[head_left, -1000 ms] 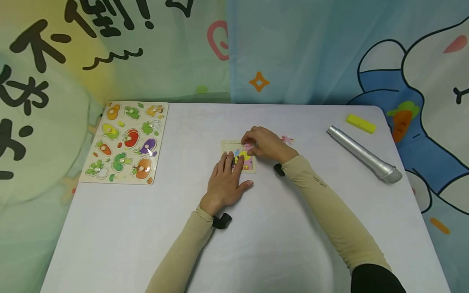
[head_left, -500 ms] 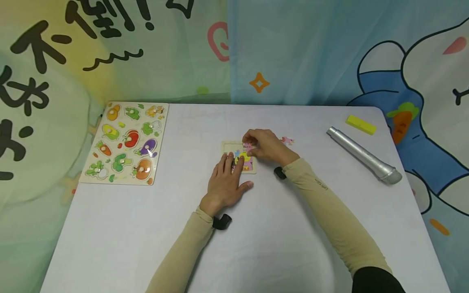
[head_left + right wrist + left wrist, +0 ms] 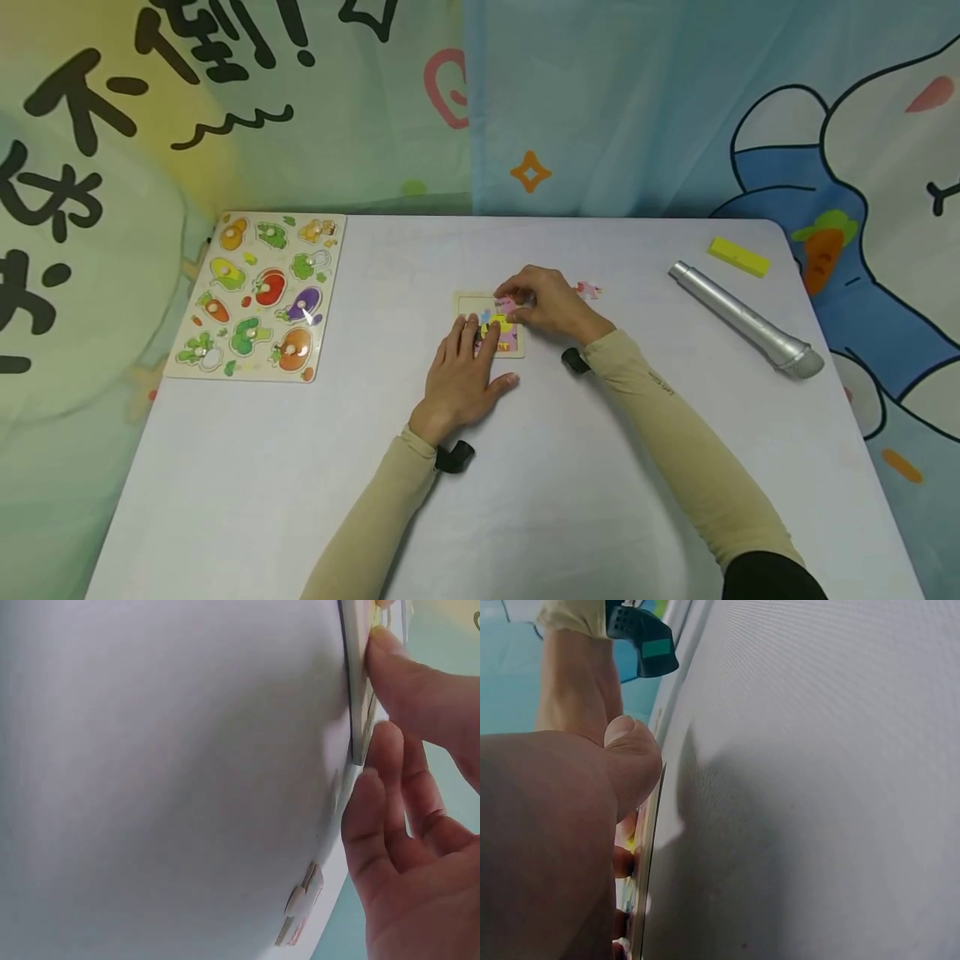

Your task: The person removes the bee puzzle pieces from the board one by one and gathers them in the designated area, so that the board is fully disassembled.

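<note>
Resting straight-fingered, left hand (image 3: 461, 377) touches a square puzzle (image 3: 472, 303); right hand (image 3: 550, 301) pinches a pink piece (image 3: 506, 304).

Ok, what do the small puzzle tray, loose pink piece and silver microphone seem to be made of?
Small puzzle tray: probably wood or fibreboard; its rim is pale cream, with a plain solid edge in the wrist views.
Loose pink piece: likely similar board, printed on top, with a thick edge.
Silver microphone: smooth, shiny metal or silver-coated plastic; the long highlight fits either.
</note>
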Tool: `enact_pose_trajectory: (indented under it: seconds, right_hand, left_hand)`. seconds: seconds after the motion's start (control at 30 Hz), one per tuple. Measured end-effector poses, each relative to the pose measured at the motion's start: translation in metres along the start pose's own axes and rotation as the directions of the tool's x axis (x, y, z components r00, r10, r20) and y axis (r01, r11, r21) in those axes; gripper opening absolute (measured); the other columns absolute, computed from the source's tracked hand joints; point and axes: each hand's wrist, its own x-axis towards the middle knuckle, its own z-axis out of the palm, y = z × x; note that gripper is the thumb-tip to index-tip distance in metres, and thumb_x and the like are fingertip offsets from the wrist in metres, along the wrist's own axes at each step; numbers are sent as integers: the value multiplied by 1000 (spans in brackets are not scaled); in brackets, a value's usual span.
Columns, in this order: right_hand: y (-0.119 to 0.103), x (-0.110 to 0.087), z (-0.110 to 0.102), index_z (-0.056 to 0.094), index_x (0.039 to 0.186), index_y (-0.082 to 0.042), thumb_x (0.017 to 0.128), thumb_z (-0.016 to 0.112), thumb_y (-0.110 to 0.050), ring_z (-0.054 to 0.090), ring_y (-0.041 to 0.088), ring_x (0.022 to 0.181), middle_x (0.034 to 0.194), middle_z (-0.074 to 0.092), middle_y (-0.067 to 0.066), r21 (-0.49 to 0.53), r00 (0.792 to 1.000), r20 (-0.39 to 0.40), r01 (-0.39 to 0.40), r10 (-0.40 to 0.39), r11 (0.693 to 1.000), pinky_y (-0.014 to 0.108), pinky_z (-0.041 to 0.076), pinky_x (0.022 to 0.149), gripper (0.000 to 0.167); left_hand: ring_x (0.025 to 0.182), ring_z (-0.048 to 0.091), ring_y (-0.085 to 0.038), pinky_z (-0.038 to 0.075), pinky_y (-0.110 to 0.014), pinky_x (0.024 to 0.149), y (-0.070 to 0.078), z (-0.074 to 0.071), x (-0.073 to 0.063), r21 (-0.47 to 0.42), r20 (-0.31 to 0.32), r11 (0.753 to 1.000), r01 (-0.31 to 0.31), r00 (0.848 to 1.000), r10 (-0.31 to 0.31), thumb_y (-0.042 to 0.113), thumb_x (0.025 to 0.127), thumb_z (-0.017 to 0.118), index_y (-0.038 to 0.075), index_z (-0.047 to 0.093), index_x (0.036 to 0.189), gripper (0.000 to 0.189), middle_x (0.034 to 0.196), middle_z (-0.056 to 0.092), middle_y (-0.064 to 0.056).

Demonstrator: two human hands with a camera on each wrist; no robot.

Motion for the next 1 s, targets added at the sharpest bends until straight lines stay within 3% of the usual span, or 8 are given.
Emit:
enact_pose_trajectory:
  seconds: [0.33,0.53,0.77,1.0]
  right_hand:
    - [-2,-5,2,79,119,-3,86,84,4,73,26,88,103,76,13,39,999,-37,-21,23,999,42,59,82,34]
    - [1,-10,0,76,122,-1,89,84,-2,74,28,94,112,77,16,37,996,-54,-74,75,997,43,60,85,34]
    - [12,-25,-16,75,129,-6,94,80,-7,68,25,97,115,75,12,54,988,-71,-137,140,989,40,55,87,35]
    - [36,-49,-41,77,129,-17,95,80,-10,64,19,96,108,74,7,88,967,-156,-189,201,978,30,52,85,34]
  left_hand:
    - [166,2,-38,15,-53,133,1,1,-2,-2,-33,1000,-15,999,15,62,107,49,15,20,171,85,178,10,-20]
    - [166,1,-37,15,-52,133,1,3,-1,2,-28,1000,-14,1000,14,63,106,48,16,19,172,85,178,10,-19]
    - [167,0,-36,14,-51,133,1,3,-1,6,-18,1000,-8,1000,8,63,107,47,16,17,172,85,178,8,-18]
    - [166,3,-37,15,-52,133,4,-1,-3,1,-25,1000,-3,1000,3,61,107,50,15,19,172,85,178,10,-19]
